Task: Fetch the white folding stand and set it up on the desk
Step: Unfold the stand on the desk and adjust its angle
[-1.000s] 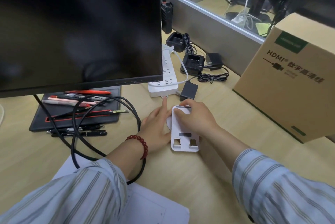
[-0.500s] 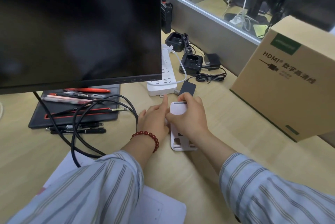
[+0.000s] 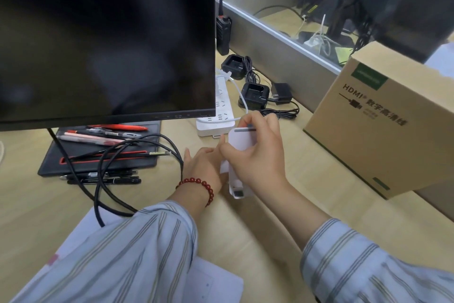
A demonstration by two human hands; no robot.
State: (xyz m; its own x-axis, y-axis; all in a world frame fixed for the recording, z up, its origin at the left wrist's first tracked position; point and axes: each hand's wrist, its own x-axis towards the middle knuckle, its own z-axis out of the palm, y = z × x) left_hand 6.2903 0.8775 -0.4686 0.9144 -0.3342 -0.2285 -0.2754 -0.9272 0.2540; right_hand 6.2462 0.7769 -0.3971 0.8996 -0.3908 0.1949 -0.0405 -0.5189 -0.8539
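Observation:
The white folding stand (image 3: 239, 140) sits on the wooden desk (image 3: 282, 216), just in front of the power strip. Its upper panel is tilted up off the base, whose front lip (image 3: 239, 193) rests on the desk. My right hand (image 3: 258, 155) grips the raised panel from the right, fingers curled over its top edge. My left hand (image 3: 205, 167), with a red bead bracelet at the wrist, presses against the stand's left side and lower part. Most of the base is hidden behind both hands.
A large dark monitor (image 3: 105, 40) fills the left. Pens lie on a black tray (image 3: 98, 153), crossed by a looped black cable (image 3: 137, 145). A white power strip (image 3: 216, 116), black chargers (image 3: 254, 96) and a cardboard HDMI box (image 3: 383, 116) stand behind and right. Paper (image 3: 216, 280) lies near me.
The stand lay flat on the desk a second ago. My right hand has swung its upper panel up, while my left hand stays on the lower part.

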